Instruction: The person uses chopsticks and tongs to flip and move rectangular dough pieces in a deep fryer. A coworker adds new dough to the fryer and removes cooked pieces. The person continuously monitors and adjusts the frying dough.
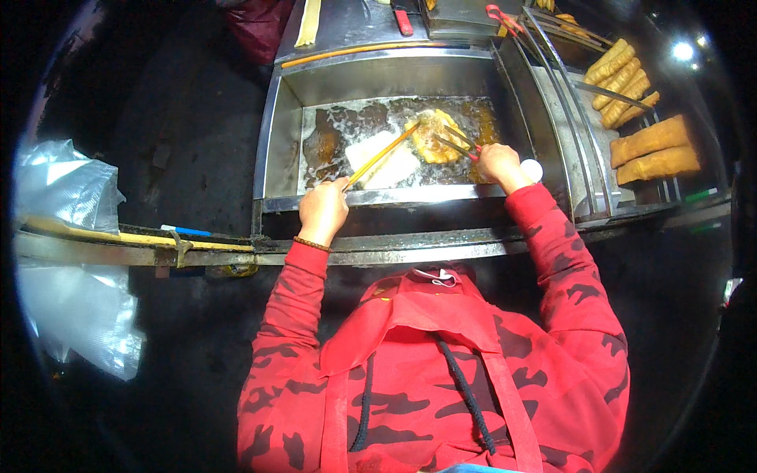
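Observation:
My left hand (324,210) is closed around a long wooden stick (381,156), probably cooking chopsticks, above the front rim of a rectangular metal fryer (384,197). The stick's tip touches a golden fried piece (434,152) in bubbling oil. Red-gripped metal tongs (455,147) are in my right hand (500,164), their jaws apart at the same piece; whether they pinch it I cannot tell. A white, pale sheet of food (364,151) floats left of it, partly beneath the stick. Close by my right wrist is a white round object (531,171).
On the right, a metal rack (591,154) holds fried dough sticks (618,77) and rectangular fried pieces (653,145). Behind the fryer lie a wooden rod (366,54), a dough strip (309,23) and a red-handled tool (403,22). Clear plastic bags (68,183) sit at left.

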### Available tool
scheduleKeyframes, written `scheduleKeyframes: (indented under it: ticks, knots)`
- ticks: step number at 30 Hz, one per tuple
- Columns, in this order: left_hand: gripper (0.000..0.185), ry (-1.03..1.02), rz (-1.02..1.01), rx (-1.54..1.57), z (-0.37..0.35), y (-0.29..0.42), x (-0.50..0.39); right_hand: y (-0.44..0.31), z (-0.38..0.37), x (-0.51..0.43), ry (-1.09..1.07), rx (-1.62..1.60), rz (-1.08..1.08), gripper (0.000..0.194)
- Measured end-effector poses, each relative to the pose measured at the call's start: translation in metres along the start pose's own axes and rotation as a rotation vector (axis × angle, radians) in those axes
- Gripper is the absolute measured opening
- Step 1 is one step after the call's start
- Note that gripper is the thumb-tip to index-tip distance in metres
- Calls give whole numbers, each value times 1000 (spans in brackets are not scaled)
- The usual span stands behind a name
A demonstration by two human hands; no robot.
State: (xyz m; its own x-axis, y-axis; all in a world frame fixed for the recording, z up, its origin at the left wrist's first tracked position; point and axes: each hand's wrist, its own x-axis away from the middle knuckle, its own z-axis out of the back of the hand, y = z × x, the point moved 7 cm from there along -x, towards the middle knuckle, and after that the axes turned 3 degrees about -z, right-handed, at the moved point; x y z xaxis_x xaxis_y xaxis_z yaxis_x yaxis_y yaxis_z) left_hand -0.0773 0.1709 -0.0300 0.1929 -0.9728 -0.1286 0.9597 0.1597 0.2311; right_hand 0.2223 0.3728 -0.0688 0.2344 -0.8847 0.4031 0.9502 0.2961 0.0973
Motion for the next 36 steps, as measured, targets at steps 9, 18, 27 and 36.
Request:
scheduleKeyframes:
  ticks: [9, 18, 27, 36]
  knots:
    - [30, -112, 64, 26, -7, 1, -2, -2, -29, -23, -145, 22, -17, 37]
    - [32, -207, 75, 203, 72, -24, 25, 2, -25, -22, -148, -24, -69, 36]
    - [30, -298, 144, 77, 94, -53, 26, 1, -24, -25, -139, -13, -68, 36]
    - [31, -264, 222, 26, 76, -77, 32, 2, -30, -28, -149, 2, -70, 36]
